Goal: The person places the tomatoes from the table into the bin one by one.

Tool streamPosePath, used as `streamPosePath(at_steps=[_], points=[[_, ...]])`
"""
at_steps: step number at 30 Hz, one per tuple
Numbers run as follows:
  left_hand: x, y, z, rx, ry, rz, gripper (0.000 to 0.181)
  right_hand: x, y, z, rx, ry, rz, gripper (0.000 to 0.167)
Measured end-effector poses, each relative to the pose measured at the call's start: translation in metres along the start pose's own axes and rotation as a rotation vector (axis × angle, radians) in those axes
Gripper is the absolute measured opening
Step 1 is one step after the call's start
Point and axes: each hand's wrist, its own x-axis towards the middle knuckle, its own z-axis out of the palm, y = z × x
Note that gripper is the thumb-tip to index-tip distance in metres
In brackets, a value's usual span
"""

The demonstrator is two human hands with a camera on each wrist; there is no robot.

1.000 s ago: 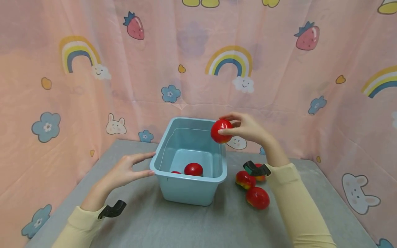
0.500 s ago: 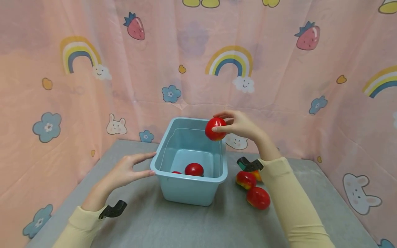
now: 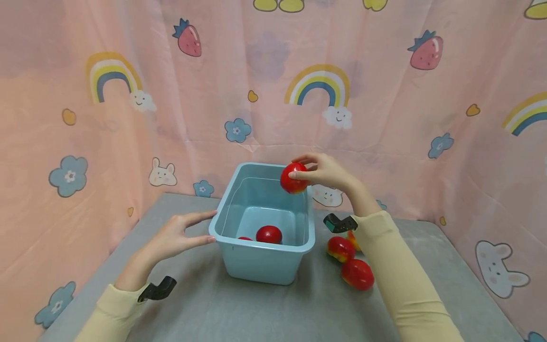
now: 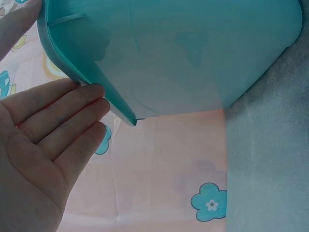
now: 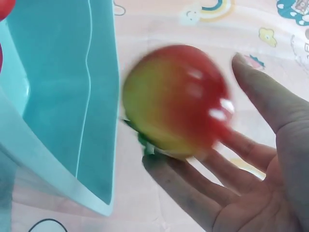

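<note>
A round red-and-yellow fruit point(image 3: 293, 178) with green bits at its base point(image 5: 145, 142) is in my right hand point(image 3: 322, 171), between thumb and fingers, over the far right part of the light blue plastic bin point(image 3: 262, 259). The right wrist view shows the fruit blurred, with a small gap beside the thumb tip. My left hand point(image 3: 173, 240) touches the bin's left rim with straight fingers point(image 4: 79, 111). Inside the bin lies a red fruit point(image 3: 268, 234); a second one point(image 3: 244, 238) is mostly hidden by the front rim.
On the grey table point(image 3: 256, 313), right of the bin, lie two red fruits point(image 3: 357, 274) point(image 3: 340, 248) and one more fruit point(image 3: 353, 240) partly behind the right sleeve. A pink printed curtain point(image 3: 265, 109) surrounds the back and sides.
My right hand has carried the fruit a little left and over the bin's rim, slowing in the last half second. The left hand stays at the rim.
</note>
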Motion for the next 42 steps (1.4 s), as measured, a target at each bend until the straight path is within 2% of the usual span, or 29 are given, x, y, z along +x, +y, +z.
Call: streamPosePath(at_steps=[12, 18, 27, 37, 42], points=[[0.0, 0.0, 0.0, -0.003, 0.002, 0.005, 0.064, -0.006, 0.009, -0.004, -0.024, -0.017, -0.03, 0.054], [0.0, 0.0, -0.001, -0.007, 0.006, 0.009, 0.064, -0.019, 0.013, -0.006, -0.057, -0.001, -0.045, 0.053], [0.0, -0.001, 0.001, -0.013, 0.007, 0.012, 0.063, -0.039, 0.021, -0.006, -0.024, 0.031, -0.04, 0.053], [-0.001, -0.001, 0.002, -0.025, 0.01, 0.02, 0.063, -0.058, 0.03, -0.004, -0.022, 0.065, -0.071, 0.047], [0.0, -0.001, 0.002, -0.027, 0.012, 0.028, 0.063, -0.067, 0.036, -0.003, -0.026, 0.079, -0.051, 0.047]])
